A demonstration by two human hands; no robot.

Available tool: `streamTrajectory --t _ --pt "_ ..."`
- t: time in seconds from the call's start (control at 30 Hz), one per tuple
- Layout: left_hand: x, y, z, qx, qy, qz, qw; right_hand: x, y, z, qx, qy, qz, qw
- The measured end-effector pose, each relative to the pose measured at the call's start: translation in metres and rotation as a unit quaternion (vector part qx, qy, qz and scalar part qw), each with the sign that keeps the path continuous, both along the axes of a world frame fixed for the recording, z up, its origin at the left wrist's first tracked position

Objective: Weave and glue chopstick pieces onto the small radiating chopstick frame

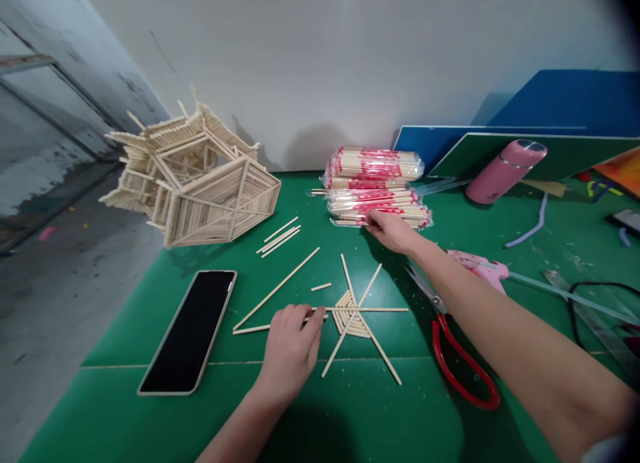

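A star-shaped frame of three crossed wooden chopsticks [373,310] lies flat on the table, with short cut pieces [357,328] laid like a web across its left and lower parts. My left hand [294,336] is closed at the frame's left end, thumb and forefinger pinching a stick there. Under and beside that hand, two long sticks [277,288] meet in a V. Farther back, my right hand [391,230] reaches to the plastic-wrapped chopsticks [383,200] with red print, its fingers closed on the near pack's edge. Red-handled scissors [453,353] lie below my right forearm.
A large stick-built model [215,190] stands at the back left. Several cut sticks [280,240] and a phone [189,333] lie near it. To the right are a pink glue gun [483,270], a pink bottle [505,173] and a clear ruler [593,316].
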State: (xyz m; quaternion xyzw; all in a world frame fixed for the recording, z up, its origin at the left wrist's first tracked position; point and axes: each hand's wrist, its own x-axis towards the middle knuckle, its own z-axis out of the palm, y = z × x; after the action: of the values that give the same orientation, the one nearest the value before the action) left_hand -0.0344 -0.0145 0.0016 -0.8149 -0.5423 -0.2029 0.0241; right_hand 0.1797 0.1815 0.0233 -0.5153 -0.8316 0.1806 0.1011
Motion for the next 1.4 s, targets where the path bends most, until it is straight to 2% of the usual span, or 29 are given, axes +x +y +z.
streamTrajectory --t 0.1,0.2,0.3,0.4,0.57,0.7,0.9,1.03,1.17,1.4 --pt "-0.001 -0.001 0.000 0.001 -0.002 0.002 1.000 -0.001 0.000 0.004 0.010 0.041 -0.017 0.999" --pt "-0.002 -0.001 0.000 0.003 -0.005 0.003 1.000 -0.002 -0.016 0.019 0.032 0.103 -0.033 0.994" --pt "-0.002 -0.003 0.000 0.004 -0.006 0.000 1.000 -0.001 -0.047 0.037 0.049 0.179 -0.043 0.982" --pt "-0.004 -0.006 0.000 -0.001 0.002 -0.002 1.000 0.002 -0.087 0.045 0.050 0.234 -0.058 0.969" --pt "-0.007 -0.014 0.002 -0.019 0.026 -0.003 0.999 0.002 -0.150 0.033 0.004 0.289 -0.090 0.953" --pt "-0.012 -0.015 0.003 -0.028 0.036 -0.006 0.999 0.001 -0.180 0.018 -0.052 0.306 -0.091 0.946" --pt "-0.003 -0.016 0.015 0.007 -0.007 0.002 1.000 -0.001 -0.197 0.001 -0.069 0.278 -0.087 0.954" --pt "0.017 -0.019 0.023 0.012 -0.063 -0.010 0.998 -0.006 -0.203 -0.001 -0.035 0.249 -0.040 0.967" --pt "0.028 -0.021 0.020 -0.022 -0.047 0.013 0.999 -0.012 -0.207 -0.002 -0.011 0.189 -0.025 0.982" --pt "0.030 -0.022 0.012 -0.077 -0.037 0.029 0.996 -0.020 -0.206 -0.011 0.032 0.107 -0.036 0.993"
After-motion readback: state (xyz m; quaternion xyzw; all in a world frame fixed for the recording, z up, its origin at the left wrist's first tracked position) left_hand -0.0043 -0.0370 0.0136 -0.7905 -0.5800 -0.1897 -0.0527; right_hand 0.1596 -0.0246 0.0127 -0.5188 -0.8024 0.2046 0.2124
